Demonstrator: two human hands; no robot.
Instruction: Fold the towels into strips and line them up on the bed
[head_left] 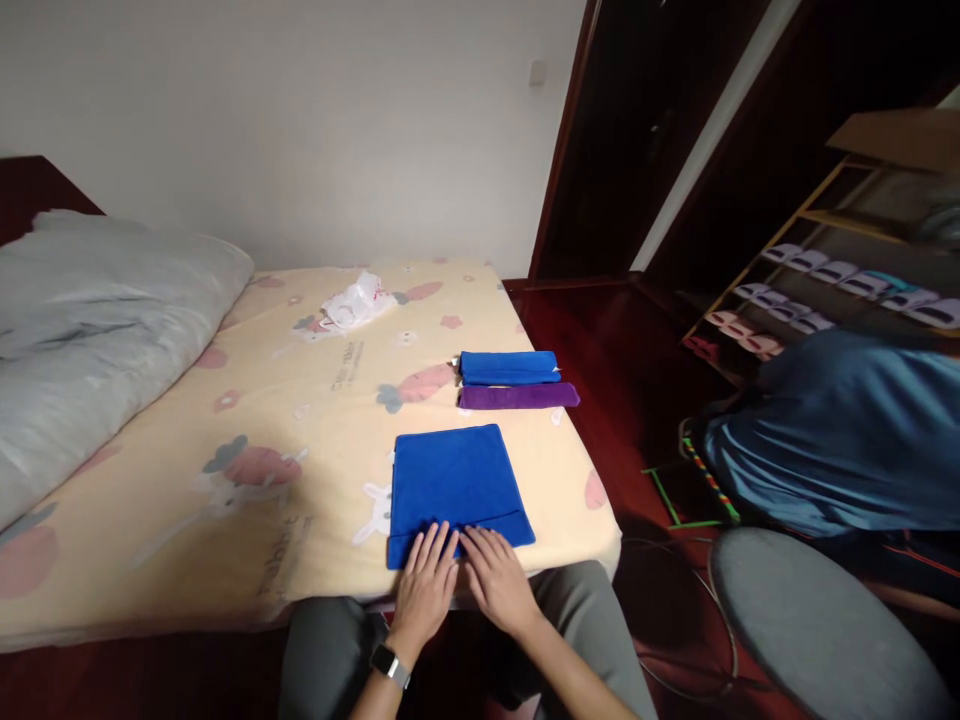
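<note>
A blue cloth lies flat on the bed in front of my knees, its near edge turned over into a narrow strip. Both hands rest on that folded strip. My left hand, with a watch on the wrist, lies palm down with fingers stretched forward. Close beside it, my right hand presses on the strip too, its fingers extended and angled to the left. Farther back are a folded blue cloth and a folded purple cloth, lying side by side.
The bed sheet has a carrot and rabbit print. A crumpled white plastic bag sits farther back, and a grey quilt is at left. Right of the bed are a round grey stool, a person in blue clothing and a shoe rack.
</note>
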